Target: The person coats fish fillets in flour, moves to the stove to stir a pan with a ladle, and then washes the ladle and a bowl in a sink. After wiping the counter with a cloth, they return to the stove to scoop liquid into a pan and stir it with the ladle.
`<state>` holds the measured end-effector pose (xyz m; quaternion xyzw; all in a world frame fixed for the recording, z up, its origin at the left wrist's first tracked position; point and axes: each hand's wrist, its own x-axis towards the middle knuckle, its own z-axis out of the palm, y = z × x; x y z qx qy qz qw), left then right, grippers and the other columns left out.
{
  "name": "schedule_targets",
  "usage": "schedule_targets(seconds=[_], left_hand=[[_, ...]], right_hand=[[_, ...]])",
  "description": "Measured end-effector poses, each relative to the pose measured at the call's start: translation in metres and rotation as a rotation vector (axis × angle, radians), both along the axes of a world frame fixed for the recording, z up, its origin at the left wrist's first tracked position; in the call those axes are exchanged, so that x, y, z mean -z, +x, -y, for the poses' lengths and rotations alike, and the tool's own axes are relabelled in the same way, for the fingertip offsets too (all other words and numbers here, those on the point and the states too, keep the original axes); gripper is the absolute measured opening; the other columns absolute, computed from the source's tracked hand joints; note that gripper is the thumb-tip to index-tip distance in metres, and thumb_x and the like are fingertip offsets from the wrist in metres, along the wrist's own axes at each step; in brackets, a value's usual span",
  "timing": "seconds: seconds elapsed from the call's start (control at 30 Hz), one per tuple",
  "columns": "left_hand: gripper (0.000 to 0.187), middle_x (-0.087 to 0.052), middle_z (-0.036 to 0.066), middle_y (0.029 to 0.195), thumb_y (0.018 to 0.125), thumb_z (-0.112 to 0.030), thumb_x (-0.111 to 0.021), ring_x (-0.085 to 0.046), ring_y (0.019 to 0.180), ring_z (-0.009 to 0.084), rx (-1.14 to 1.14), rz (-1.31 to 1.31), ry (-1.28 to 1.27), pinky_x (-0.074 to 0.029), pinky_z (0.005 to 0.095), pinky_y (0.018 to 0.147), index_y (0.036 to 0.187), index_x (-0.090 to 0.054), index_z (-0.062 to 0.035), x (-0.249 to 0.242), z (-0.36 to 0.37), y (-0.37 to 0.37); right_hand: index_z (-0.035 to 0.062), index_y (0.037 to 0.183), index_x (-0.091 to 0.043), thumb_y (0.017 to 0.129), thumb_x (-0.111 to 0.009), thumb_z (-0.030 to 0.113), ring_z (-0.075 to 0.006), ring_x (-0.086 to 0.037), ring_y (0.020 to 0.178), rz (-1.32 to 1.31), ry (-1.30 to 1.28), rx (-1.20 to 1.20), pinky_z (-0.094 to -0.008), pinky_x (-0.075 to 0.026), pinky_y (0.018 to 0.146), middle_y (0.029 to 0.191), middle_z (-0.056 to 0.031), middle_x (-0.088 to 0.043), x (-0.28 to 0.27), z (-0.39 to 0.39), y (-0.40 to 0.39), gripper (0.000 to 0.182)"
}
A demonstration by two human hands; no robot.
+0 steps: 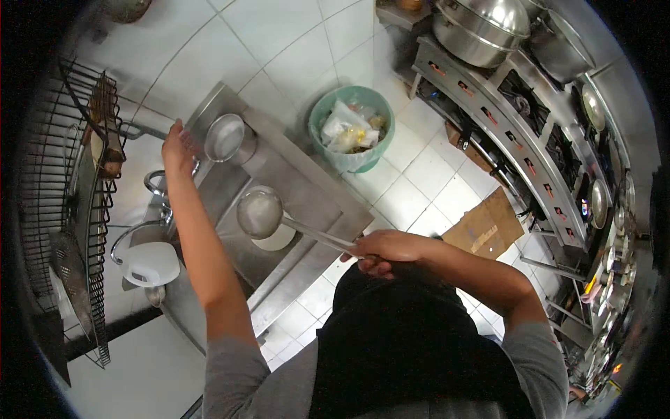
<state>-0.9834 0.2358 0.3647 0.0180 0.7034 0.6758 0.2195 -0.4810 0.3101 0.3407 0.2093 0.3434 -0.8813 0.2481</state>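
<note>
overhead view of a kitchen, seen from the person's head. at far left a wire rack (77, 209) hangs on the wall, with a wooden-handled brush (106, 126) and other utensils in it. just right of the rack, a white plastic jug (148, 264) sits at the near corner of a steel sink (293, 181). the left hand (178, 148) is stretched out over the taps (157, 183) at the back of the sink; it touches the handle end of a small steel ladle (225, 137), but whether the fingers close around it cannot be told. the left forearm crosses over the sink basin and hides part of it. further right, the right hand (386, 249) is closed around the long handle of a large steel ladle (259, 213), whose bowl hangs over the basin, above a white plate (278, 239). beyond the sink, on the tiled floor, stands a green bin (351, 127) full of waste. flat cardboard (485, 225) lies on the floor to its right. at far right runs a gas range (530, 126) carrying big steel pots (481, 28).
</note>
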Motion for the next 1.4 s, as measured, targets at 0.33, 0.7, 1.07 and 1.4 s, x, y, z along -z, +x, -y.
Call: schedule_targets(seconds=[0.33,0.7,1.07,1.4], left_hand=[[0.034,-0.062,0.009,0.09,0.097,-0.027,-0.056,-0.057,0.083,0.0191,0.387,-0.46,0.31,-0.045,0.0314,0.076,0.114,-0.059,0.0017,-0.083,-0.029,0.263],[0.032,-0.056,0.007,0.066,0.096,-0.036,-0.057,-0.052,0.056,0.0205,1.738,-0.107,1.048,-0.041,0.0342,0.049,0.1,-0.06,-0.0042,-0.094,-0.14,0.603],[0.043,-0.053,0.004,0.068,0.088,-0.037,-0.07,-0.047,0.048,0.0141,2.482,0.951,1.425,-0.028,0.0286,0.04,0.106,-0.069,0.0016,-0.147,-0.245,0.866],[0.039,-0.053,0.005,0.066,0.086,-0.032,-0.072,-0.049,0.049,0.0172,2.626,1.547,1.32,-0.034,0.0297,0.041,0.107,-0.068,0.0011,-0.147,-0.355,1.004]], right_hand=[[-0.0034,0.133,-0.046,0.102,-0.046,0.03,-0.0043,-0.04,0.05,0.009,0.009,0.228,-0.0235,-0.042,0.042,0.067,0.0045,-0.039,-0.066,-0.057,0.207,0.046],[-0.0005,0.127,-0.051,0.103,-0.046,0.026,-0.0034,-0.037,0.046,0.177,0.05,0.931,-0.0215,-0.04,0.04,0.068,0.0042,-0.037,-0.084,-0.042,0.464,0.037],[-0.0026,0.126,-0.051,0.101,-0.047,0.022,-0.0014,-0.035,0.043,0.245,-0.048,1.688,-0.0188,-0.036,0.037,0.066,0.005,-0.038,-0.083,-0.02,0.61,0.035],[-0.005,0.13,-0.046,0.102,-0.044,0.025,0.0003,-0.034,0.04,0.225,-0.064,2.072,-0.0181,-0.035,0.034,0.066,0.0064,-0.036,-0.079,-0.057,0.698,0.04]])
